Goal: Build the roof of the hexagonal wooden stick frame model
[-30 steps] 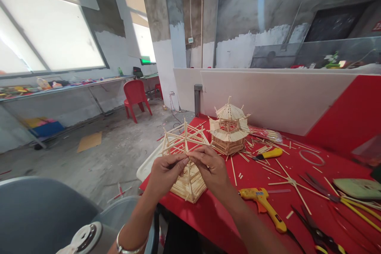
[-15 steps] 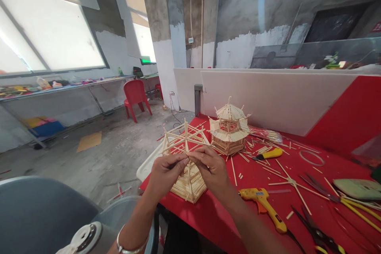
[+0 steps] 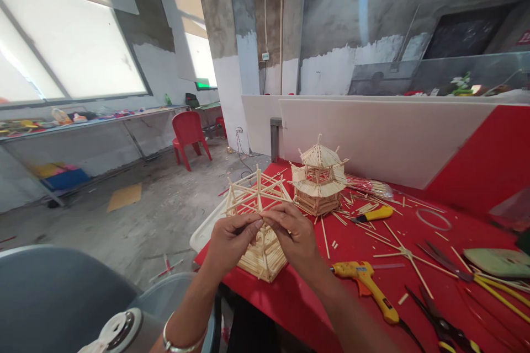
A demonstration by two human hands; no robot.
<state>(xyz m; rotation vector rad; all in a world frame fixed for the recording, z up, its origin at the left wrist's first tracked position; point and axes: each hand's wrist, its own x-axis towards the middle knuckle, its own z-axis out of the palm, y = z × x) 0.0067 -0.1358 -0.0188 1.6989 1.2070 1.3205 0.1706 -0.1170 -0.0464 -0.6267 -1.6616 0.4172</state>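
Observation:
My left hand [image 3: 230, 241] and my right hand [image 3: 292, 231] meet fingertip to fingertip over an unfinished stick pavilion [image 3: 261, 223] near the front left corner of the red table [image 3: 356, 265]. Both hands pinch a thin stick in its open roof frame [image 3: 256, 190]; the stick itself is mostly hidden by the fingers. The model's stacked stick base shows below my hands. A finished two-tier stick pavilion [image 3: 318, 179] stands just behind to the right.
A yellow glue gun [image 3: 366, 284] lies right of my right wrist. Further right are a yellow utility knife [image 3: 372, 214], pliers [image 3: 439, 325], scissors [image 3: 445, 262], loose sticks [image 3: 403, 253] and a green disc [image 3: 499, 261]. A red chair [image 3: 188, 135] stands on the floor at left.

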